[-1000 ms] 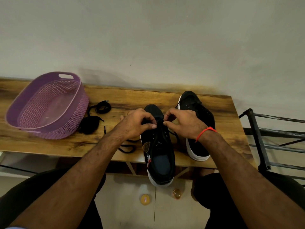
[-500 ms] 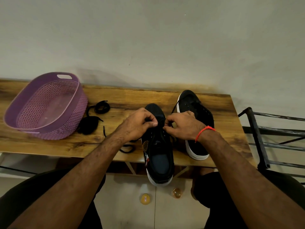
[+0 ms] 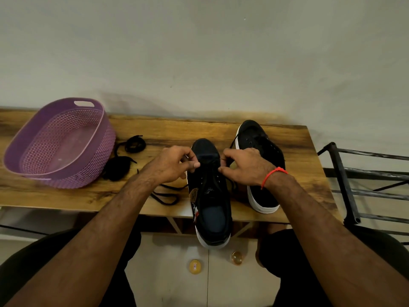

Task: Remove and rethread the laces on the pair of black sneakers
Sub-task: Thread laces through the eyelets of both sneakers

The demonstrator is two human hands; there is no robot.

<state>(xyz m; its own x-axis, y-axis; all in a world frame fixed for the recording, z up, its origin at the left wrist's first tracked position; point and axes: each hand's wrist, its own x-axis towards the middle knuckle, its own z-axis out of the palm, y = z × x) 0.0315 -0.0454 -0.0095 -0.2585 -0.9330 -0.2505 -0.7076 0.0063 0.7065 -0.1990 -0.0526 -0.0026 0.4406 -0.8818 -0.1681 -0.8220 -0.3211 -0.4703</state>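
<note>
Here, left to right:
Basket: a purple perforated basket (image 3: 59,142) stood on the left part of the wooden tabletop (image 3: 168,134), its handle slot on the far rim.
Loose laces: just right of the basket lay a black bundled lace (image 3: 117,166) and, beyond it, a small coiled lace (image 3: 134,144) (both apart from the shoes).
Trailing lace: a black lace end (image 3: 164,196) looped on the tabletop beside the near sneaker, passing under the left forearm.
Left hand: the left hand (image 3: 172,165) had a narrow grip, thumb and fingers curled and pinching a lace at the left side of the near sneaker's forward eyelets.
Near sneaker: the near sneaker (image 3: 210,196) lay toe away from the person, heel overhanging the tabletop's front edge, white sole showing at the heel; a lace crossed between the two hands near its toe.
Right hand: the right hand (image 3: 243,167), a red thread on its wrist, pinched the lace at the sneaker's right side, fingers curled.
Far sneaker: the second sneaker (image 3: 260,165) sat just right of the first, wholly on the tabletop, partly hidden by the right hand; whether it was laced I could not tell.
Rack: a dark metal rack (image 3: 345,187) stood off the tabletop's right end.
Floor: two small round yellowish things (image 3: 195,265) lay on the floor below.
</note>
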